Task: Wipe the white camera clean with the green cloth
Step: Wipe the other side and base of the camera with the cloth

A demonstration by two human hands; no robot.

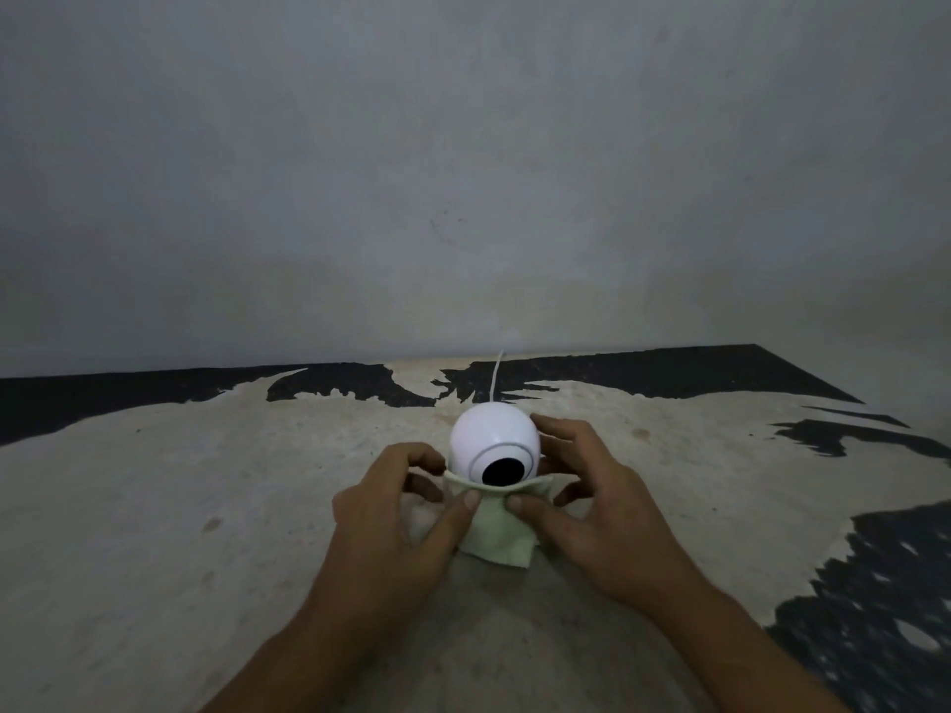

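Both hands — left [396, 512], right [592, 499] — pinch cloth [496, 532] under camera [495, 445] lens; wiping underway. Next: draw cloth up over dome.

Smooth glossy plastic camera [495, 445], soft matt cloth [496, 532], worn, rough table [206, 481].

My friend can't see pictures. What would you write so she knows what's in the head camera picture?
Two bare hands press a green cloth against the front of a round white camera, just below its black lens. The left hand and right hand each pin the cloth with a thumb. The camera sits on a worn, peeling table, its white cable running back toward a grey wall.
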